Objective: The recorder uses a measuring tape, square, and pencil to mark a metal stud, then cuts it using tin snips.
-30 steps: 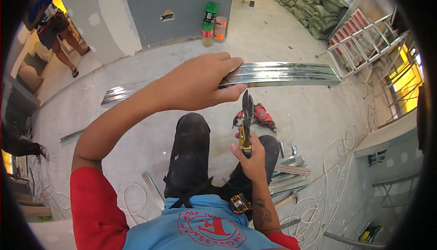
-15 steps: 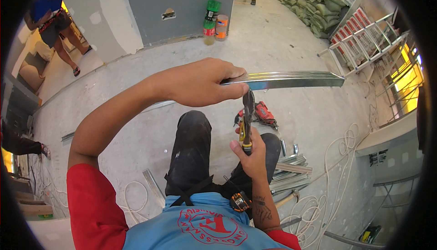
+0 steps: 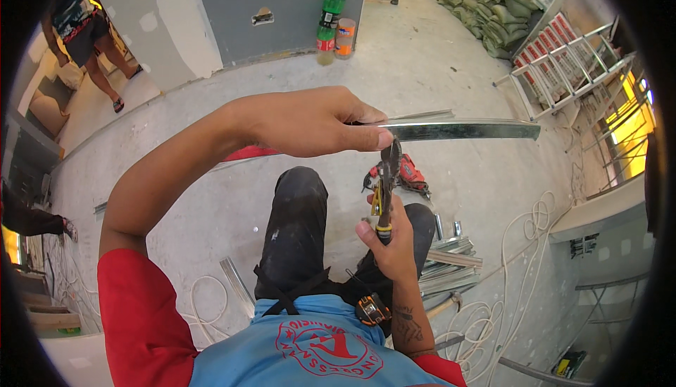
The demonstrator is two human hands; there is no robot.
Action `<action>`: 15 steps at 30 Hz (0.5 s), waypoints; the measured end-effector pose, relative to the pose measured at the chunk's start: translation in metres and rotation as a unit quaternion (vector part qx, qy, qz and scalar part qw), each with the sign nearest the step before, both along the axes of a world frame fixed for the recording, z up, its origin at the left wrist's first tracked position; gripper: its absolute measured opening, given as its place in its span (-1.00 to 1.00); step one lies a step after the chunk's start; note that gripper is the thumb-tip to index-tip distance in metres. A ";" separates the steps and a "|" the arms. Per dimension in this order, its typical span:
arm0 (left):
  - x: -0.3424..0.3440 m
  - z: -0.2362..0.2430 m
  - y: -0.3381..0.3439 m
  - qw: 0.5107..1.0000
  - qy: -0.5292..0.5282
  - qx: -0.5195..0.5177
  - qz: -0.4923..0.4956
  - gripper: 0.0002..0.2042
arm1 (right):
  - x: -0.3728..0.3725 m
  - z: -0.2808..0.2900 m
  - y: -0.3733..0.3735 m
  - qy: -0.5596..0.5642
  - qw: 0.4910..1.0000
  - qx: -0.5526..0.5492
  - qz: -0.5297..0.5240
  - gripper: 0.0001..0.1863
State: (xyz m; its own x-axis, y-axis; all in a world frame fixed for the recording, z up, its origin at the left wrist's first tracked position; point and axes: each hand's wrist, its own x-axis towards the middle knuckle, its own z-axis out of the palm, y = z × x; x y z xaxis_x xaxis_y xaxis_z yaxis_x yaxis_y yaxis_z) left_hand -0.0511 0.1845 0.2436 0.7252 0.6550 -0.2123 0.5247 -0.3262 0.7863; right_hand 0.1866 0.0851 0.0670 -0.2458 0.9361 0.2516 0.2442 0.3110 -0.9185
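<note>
Here, a metal channel strip [image 3: 458, 130] is gripped in the left hand [image 3: 310, 121], fingers wrapped over its near end, so that the strip runs out level to the right of the fist. Tin snips [image 3: 384, 190] are clasped in the right hand [image 3: 387, 246], fingers curled round the yellow handles, the dark blades pointed up and met with the strip's lower edge just beside the left thumb.

A bare concrete floor [image 3: 211, 197] is seen below, strewn with white cables [image 3: 521, 232], a pile of metal strips [image 3: 451, 260] and a red power tool [image 3: 412, 174]. Sandbags [image 3: 486, 7] and a ladder [image 3: 563, 56] are set further off.

Compared with a second ago, the strip is drawn rightward through the left hand, and the snips are raised to it.
</note>
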 end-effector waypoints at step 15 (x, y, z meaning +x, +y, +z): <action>0.005 0.006 -0.018 0.991 0.013 0.132 0.031 -0.46 | 0.000 -0.003 0.001 0.014 1.000 0.012 0.009 -0.23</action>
